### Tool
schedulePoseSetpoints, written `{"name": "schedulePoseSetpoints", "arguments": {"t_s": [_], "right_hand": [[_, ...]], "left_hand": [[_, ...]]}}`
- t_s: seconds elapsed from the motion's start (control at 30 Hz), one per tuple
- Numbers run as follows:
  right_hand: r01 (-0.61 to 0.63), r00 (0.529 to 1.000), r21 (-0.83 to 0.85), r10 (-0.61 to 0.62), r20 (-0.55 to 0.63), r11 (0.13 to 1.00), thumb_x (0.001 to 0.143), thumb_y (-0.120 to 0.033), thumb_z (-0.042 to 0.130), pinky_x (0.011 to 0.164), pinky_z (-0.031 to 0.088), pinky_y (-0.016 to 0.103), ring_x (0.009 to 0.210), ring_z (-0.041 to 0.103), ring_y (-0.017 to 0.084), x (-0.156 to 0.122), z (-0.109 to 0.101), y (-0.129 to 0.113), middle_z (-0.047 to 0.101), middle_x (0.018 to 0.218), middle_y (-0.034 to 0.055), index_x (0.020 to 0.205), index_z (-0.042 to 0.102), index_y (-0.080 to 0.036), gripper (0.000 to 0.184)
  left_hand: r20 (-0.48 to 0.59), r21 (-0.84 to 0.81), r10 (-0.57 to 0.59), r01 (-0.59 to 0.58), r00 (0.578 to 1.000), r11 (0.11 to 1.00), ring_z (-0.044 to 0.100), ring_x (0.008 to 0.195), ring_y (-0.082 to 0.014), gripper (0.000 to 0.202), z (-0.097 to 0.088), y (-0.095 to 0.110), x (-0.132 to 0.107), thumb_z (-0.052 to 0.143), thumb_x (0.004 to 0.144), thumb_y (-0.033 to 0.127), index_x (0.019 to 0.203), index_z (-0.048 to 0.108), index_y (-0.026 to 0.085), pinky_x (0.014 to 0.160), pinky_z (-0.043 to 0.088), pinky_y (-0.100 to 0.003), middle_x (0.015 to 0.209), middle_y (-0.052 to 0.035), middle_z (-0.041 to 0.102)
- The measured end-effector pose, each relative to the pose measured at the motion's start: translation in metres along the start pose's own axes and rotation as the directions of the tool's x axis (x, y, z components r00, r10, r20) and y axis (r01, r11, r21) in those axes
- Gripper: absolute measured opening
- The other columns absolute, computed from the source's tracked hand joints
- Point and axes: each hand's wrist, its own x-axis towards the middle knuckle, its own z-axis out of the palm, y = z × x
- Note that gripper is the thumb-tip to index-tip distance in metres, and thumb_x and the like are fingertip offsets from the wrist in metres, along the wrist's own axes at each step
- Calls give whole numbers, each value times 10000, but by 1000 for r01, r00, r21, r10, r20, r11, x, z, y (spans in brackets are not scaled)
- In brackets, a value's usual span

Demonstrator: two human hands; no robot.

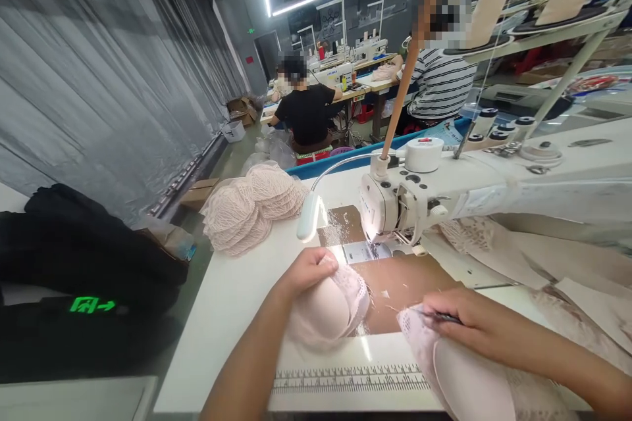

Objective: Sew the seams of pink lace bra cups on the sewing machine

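My left hand (312,271) is closed, pinching the upper lace edge of a pale pink molded bra cup (323,309) at the front of the sewing machine. In my closed right hand (451,319) is a slim dark metal tool (447,318), whose exact kind is partly hidden by the fingers. That hand also rests at the lace tip of a second bra cup (474,375), which hangs over the table's near edge. The machine's needle area (378,250) lies just beyond both hands, under a lit lamp (310,216).
Stacked lace cups (254,204) sit on the white table (232,302) at the left. A printed ruler (345,379) runs along the front edge. The white sewing machine (494,177) fills the right side, with pale fabric (518,250) beneath its arm. Two people sit farther off.
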Motion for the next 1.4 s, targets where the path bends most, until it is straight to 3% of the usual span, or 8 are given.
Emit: {"name": "schedulePoseSetpoints", "arguments": {"t_s": [0.1,0.23,0.37,0.5,0.7,0.87,1.1,1.4], "right_hand": [[-45,999,74,47,-18,996,882,-420,476,552,331,270,581,430,138,29,-4,-14,453,603,-18,589,384,-201,377],[-98,983,267,135,-122,959,752,-366,636,568,367,259,657,492,149,69,11,-33,561,739,-4,777,549,-199,189],[-58,990,439,108,-89,897,790,-322,567,518,309,245,591,402,117,89,31,-39,428,617,-41,662,466,-190,211],[-92,989,511,139,-56,854,810,-290,541,536,313,242,601,367,110,87,35,-37,394,635,-47,688,460,-190,177],[-138,983,549,49,175,824,795,-264,566,513,307,230,591,366,100,81,29,-31,412,658,-45,705,463,-186,157],[-91,995,605,94,28,791,764,-389,664,607,393,242,696,442,129,85,34,-29,487,774,-20,858,519,-185,267],[7,996,526,40,-78,850,858,-351,544,625,397,266,684,466,143,84,29,-38,506,691,-26,685,504,-190,240],[5,996,524,41,-76,852,879,-383,501,823,465,343,903,593,229,81,25,-40,659,921,49,900,621,-189,228]], "left_hand": [[22,-61,35,-33,999,998,496,633,-102,261,7,4,-3,642,761,405,778,597,148,607,394,-204,707,13,560],[46,-94,61,-57,997,994,501,660,-108,296,13,7,-3,666,756,428,784,606,139,628,393,-207,710,9,552],[162,-107,43,-26,986,994,546,765,-145,357,6,7,-7,738,703,397,929,635,140,707,422,-240,851,-32,609],[297,-101,-56,89,953,991,550,770,-156,533,-14,2,-12,809,620,314,1089,615,151,712,425,-263,916,-55,618],[158,-34,-61,68,986,997,458,661,-108,295,-23,0,-15,761,674,339,843,641,129,612,345,-218,716,3,525],[121,-41,-21,27,992,999,472,700,-124,276,0,9,-15,738,688,352,812,611,140,622,360,-217,754,-5,550],[41,66,66,-69,997,995,401,639,-97,237,24,15,-16,724,697,305,746,542,161,568,315,-196,683,36,485],[160,-111,-63,81,985,990,470,663,-114,317,22,9,-13,761,678,379,834,657,124,603,364,-214,721,0,548]]}}
